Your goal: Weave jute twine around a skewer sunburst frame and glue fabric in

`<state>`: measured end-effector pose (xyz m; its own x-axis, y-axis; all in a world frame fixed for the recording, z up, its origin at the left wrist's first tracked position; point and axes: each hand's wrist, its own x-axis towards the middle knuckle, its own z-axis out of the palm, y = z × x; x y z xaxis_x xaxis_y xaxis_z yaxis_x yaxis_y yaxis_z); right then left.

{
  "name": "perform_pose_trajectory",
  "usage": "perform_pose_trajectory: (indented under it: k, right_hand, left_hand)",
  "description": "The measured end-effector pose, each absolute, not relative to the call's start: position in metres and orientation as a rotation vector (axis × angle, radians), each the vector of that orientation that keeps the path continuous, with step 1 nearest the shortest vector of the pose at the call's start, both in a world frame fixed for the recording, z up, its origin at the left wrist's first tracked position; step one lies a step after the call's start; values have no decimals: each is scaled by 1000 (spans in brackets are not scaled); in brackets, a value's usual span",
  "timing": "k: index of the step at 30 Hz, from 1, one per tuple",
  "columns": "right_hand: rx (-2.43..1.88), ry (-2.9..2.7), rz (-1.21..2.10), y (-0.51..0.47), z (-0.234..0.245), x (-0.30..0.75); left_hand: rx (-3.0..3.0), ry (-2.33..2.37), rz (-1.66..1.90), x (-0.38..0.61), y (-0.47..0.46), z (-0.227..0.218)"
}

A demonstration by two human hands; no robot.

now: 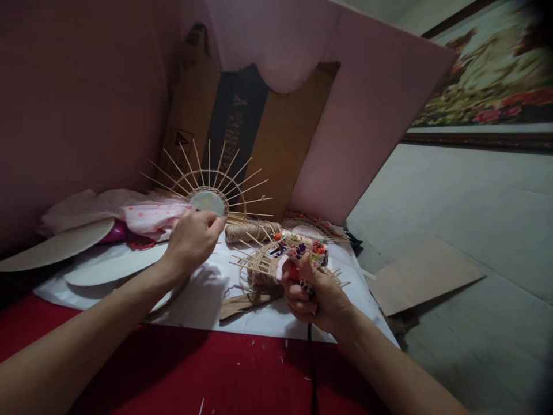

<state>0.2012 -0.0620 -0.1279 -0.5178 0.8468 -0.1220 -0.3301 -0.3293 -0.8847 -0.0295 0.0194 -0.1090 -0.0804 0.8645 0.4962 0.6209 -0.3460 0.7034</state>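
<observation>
My left hand is closed at the lower edge of a sunburst of thin wooden sticks, with its fingertips partly hidden. The sunburst has a pale round disc at its centre and a twine-like ring woven among the sticks. My hand covers its lower part. In my right hand is a glue gun with a floral pattern, its nozzle pointing left and a black cord hanging down. Right behind the glue gun lies a bundle of brown twine with sticks poking out.
A roll of twine lies behind on the white sheet, over red cloth. Pale curved cards and dotted pink fabric are at left. Cardboard leans at the back. A flat brown board lies at right.
</observation>
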Motion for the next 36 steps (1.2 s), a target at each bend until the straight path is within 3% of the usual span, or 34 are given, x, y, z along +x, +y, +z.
perform_pose_trajectory:
  k: [4,14,21,26,36]
  right_hand:
    - [-769,-1098,1923,-61,-127,200]
    - [-878,-1148,1856,-64,-130,197]
    - [-892,-1207,1786,-69,-129,190]
    - [-999,-1258,1662,-73,-130,183]
    - [-1054,-1356,1547,-75,-131,180]
  left_hand:
    - [2053,1624,1291,-33,27,-114]
    - [2002,1034,1606,-9,-15,-103]
    - [994,360,1299,6,-36,-93]
    - [709,301,1233,6,-38,-84]
    - [730,362,1246,5,-39,-86]
